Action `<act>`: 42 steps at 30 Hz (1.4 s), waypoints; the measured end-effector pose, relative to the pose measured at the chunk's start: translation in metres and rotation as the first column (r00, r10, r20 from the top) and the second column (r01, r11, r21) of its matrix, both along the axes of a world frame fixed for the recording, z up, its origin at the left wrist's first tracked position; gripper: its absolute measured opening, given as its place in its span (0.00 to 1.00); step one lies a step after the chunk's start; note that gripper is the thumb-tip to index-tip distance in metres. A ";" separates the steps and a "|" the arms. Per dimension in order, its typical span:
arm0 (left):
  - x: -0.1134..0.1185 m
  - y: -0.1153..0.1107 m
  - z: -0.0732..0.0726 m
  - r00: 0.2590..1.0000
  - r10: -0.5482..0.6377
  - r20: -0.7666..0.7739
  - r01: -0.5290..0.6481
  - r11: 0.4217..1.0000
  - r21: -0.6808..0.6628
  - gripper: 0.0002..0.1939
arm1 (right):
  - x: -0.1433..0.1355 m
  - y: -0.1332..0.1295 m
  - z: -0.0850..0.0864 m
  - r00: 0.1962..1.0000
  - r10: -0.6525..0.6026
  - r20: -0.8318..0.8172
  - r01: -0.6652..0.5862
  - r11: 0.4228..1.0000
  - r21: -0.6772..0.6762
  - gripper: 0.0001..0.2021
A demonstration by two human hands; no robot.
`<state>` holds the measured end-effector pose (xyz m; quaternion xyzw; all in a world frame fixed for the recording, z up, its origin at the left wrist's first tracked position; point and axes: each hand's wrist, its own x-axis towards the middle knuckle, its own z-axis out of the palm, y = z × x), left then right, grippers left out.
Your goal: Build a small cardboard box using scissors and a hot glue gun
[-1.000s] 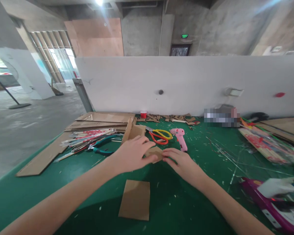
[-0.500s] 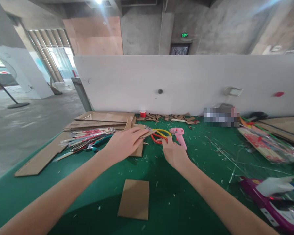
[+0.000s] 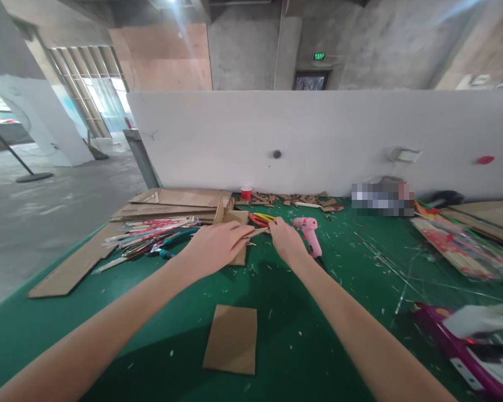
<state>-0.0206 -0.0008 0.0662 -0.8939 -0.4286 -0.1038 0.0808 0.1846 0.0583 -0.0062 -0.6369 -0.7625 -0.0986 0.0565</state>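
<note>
Over a green bench [image 3: 184, 326], my left hand [image 3: 220, 244] is closed on a small cardboard piece [image 3: 257, 232], pinched above the bench. Seen nearly edge-on, its long axis runs rightward and slightly away from me, its free end pointing toward my right hand [image 3: 281, 235]. That hand's fingers curl at the red-and-yellow handles of the scissors [image 3: 264, 216], which slant away to the left; I cannot tell whether they grip. A pink glue gun [image 3: 310, 231] lies just to the right, nozzle leftward. Nearer me rests a flat cardboard square [image 3: 231, 339].
</note>
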 end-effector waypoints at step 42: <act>-0.035 0.054 -0.017 0.903 0.282 0.325 -0.164 0.924 -0.346 0.26 | 0.042 -0.052 -0.023 0.977 0.201 -0.070 -0.205 0.977 -0.053 0.18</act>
